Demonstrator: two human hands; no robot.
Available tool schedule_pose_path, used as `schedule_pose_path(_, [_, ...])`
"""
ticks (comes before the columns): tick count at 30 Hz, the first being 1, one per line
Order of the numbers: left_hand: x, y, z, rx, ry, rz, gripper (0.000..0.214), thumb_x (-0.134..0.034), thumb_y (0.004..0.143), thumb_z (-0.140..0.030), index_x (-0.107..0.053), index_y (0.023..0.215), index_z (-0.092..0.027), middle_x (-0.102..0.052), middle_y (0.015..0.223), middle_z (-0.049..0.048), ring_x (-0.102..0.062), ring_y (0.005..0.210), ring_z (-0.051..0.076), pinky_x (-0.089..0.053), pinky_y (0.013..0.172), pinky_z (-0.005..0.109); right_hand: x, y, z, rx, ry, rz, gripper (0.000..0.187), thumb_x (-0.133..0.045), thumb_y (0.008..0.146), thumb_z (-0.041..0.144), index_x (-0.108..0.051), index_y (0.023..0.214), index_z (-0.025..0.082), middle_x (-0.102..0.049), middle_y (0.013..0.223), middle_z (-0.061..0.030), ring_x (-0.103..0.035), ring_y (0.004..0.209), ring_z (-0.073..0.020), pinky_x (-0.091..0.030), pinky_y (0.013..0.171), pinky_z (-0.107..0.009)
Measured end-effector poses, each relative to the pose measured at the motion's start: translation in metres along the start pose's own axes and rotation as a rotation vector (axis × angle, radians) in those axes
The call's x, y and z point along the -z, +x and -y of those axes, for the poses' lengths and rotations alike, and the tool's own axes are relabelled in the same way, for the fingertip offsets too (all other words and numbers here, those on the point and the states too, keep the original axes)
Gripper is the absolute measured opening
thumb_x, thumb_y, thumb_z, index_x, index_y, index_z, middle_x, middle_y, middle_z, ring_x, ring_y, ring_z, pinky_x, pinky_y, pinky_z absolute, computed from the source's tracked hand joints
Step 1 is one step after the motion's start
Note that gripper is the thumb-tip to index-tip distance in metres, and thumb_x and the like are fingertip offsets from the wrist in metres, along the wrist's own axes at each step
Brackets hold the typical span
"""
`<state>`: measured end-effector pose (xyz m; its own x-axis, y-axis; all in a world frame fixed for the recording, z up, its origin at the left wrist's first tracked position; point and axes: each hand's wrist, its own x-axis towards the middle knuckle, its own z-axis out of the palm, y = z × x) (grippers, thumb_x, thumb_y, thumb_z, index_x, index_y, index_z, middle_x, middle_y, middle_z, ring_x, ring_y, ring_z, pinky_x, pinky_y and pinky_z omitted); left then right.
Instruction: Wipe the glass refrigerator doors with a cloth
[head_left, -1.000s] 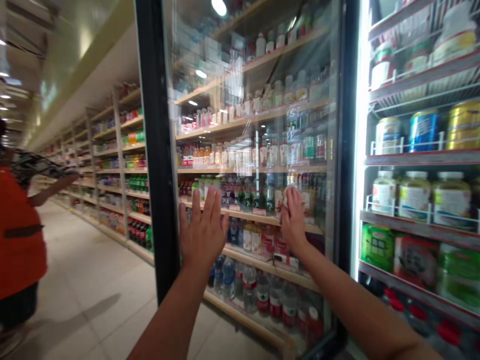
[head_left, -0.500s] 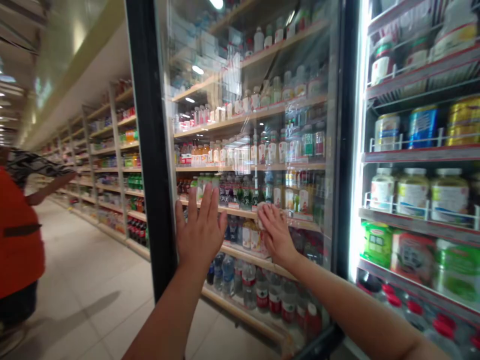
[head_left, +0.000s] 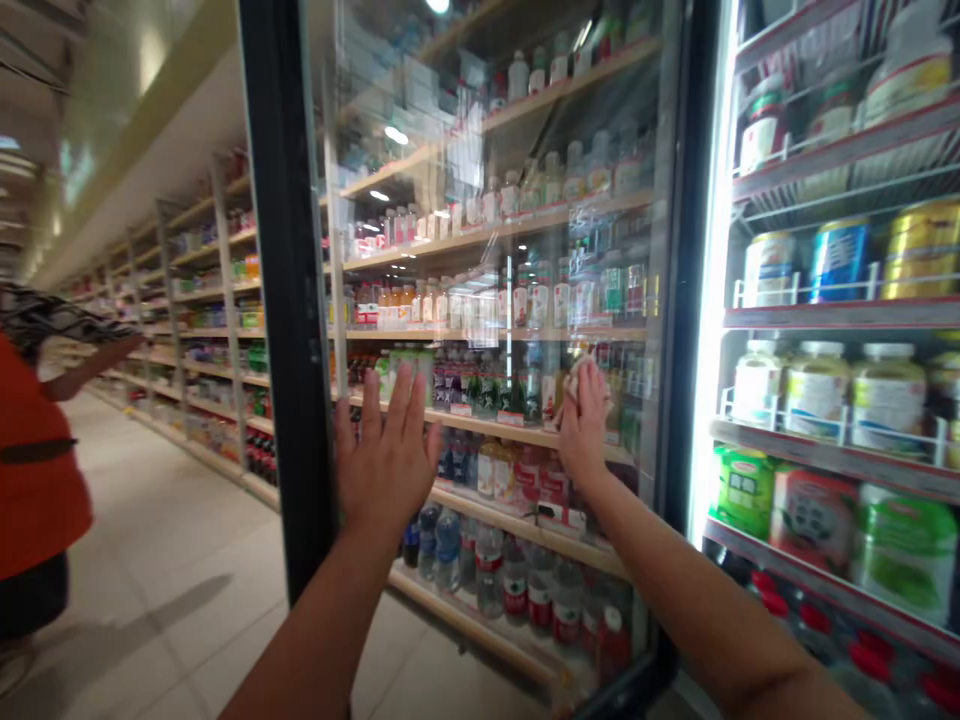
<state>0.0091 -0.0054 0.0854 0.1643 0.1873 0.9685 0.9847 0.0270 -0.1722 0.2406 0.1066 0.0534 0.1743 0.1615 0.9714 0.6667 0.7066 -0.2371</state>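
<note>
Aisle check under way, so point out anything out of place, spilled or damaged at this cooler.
The glass door stands swung wide, leaving the lit shelves exposed. The left hand lies flat on the glass; the right hand presses a cloth to it. No spill or breakage shows.

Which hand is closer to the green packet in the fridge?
Right. The right hand, pressing a cloth on the glass door, is left of the green packet; the left hand lies flat on the glass farther left, by the black frame.
</note>
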Motion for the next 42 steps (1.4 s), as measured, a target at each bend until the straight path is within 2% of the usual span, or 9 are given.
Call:
schedule_pose_path(2, [0.000,0.000,0.000,-0.001,-0.001,-0.003,0.074,-0.048,0.097,-0.032,-0.008,0.158,-0.021,-0.024,0.163,0.0064,-0.009,0.153,0.032,-0.007,0.124,0.058,-0.002,-0.001,0.005,0.013,-0.015,0.013,0.067,-0.031,0.099,0.016,-0.009,0.160,0.029,-0.017,0.167,-0.0050,-0.009,0.155,-0.0240,-0.018,0.122,-0.060])
schedule_pose_path(6, [0.000,0.000,0.000,0.006,-0.004,0.003,0.073,-0.047,0.098,-0.033,-0.009,0.158,-0.022,-0.024,0.163,0.0058,-0.009,0.153,0.032,-0.008,0.124,0.058,-0.002,-0.011,0.020,0.440,-0.039,0.347,0.069,-0.036,0.096,0.012,-0.015,0.159,0.032,-0.033,0.162,-0.0027,-0.017,0.153,-0.0207,-0.017,0.124,-0.052])
schedule_pose_path(12, [0.002,0.000,-0.001,0.005,0.010,0.009,0.072,-0.047,0.098,-0.033,-0.009,0.158,-0.022,-0.025,0.163,0.0057,-0.011,0.153,0.033,-0.008,0.124,0.058,-0.004,0.003,0.019,0.107,-0.061,0.043,0.069,-0.031,0.097,0.013,-0.007,0.160,0.029,-0.020,0.166,-0.0049,-0.010,0.155,-0.0230,-0.019,0.122,-0.057])
schedule_pose_path(17, [0.002,0.001,-0.001,0.001,-0.008,-0.005,0.073,-0.047,0.097,-0.031,-0.008,0.158,-0.021,-0.025,0.163,0.0075,-0.012,0.153,0.034,-0.008,0.123,0.059,-0.002,-0.004,0.022,0.601,-0.064,0.397,0.071,-0.039,0.097,0.013,-0.014,0.159,0.034,-0.037,0.160,-0.0005,-0.020,0.153,-0.0185,-0.015,0.125,-0.047])
schedule_pose_path(22, [0.003,0.001,-0.002,0.010,-0.061,-0.004,0.073,-0.047,0.097,-0.031,-0.008,0.158,-0.023,-0.026,0.163,0.0076,-0.010,0.153,0.033,-0.006,0.124,0.059,0.001,0.010,0.011,0.050,-0.070,0.048,0.067,-0.031,0.098,0.015,-0.009,0.160,0.030,-0.020,0.166,-0.0039,-0.012,0.154,-0.0234,-0.019,0.122,-0.057])
schedule_pose_path(27, [0.003,0.001,-0.003,0.020,-0.053,0.005,0.073,-0.048,0.096,-0.031,-0.010,0.158,-0.024,-0.026,0.162,0.0070,-0.009,0.153,0.032,-0.005,0.124,0.058,0.002,-0.010,0.006,0.454,-0.026,0.376,0.068,-0.034,0.098,0.014,-0.013,0.159,0.033,-0.035,0.161,-0.0023,-0.016,0.154,-0.0205,-0.015,0.125,-0.051])
schedule_pose_path(32, [0.004,0.001,-0.003,0.013,-0.030,0.004,0.072,-0.047,0.097,-0.031,-0.010,0.158,-0.023,-0.025,0.163,0.0067,-0.009,0.153,0.032,-0.005,0.124,0.058,0.008,-0.008,-0.014,0.030,-0.031,0.053,0.065,-0.029,0.100,0.017,-0.008,0.160,0.030,-0.018,0.167,-0.0052,-0.010,0.155,-0.0224,-0.017,0.123,-0.058])
schedule_pose_path(38, [0.003,0.001,-0.003,0.005,-0.019,-0.010,0.073,-0.048,0.096,-0.031,-0.011,0.158,-0.022,-0.027,0.162,0.0075,-0.010,0.153,0.032,-0.006,0.124,0.058,0.013,-0.020,-0.027,0.346,-0.037,0.298,0.065,-0.034,0.099,0.015,-0.016,0.159,0.033,-0.031,0.163,-0.0030,-0.017,0.154,-0.0219,-0.016,0.124,-0.053])
schedule_pose_path(42, [0.003,0.000,-0.003,0.006,-0.009,-0.002,0.073,-0.048,0.096,-0.031,-0.010,0.158,-0.022,-0.026,0.163,0.0072,-0.010,0.153,0.032,-0.007,0.124,0.058,0.010,-0.015,-0.043,-0.061,-0.008,-0.022,0.060,-0.029,0.102,0.023,-0.015,0.160,0.028,-0.022,0.166,-0.0070,-0.014,0.154,-0.0235,-0.015,0.123,-0.060])
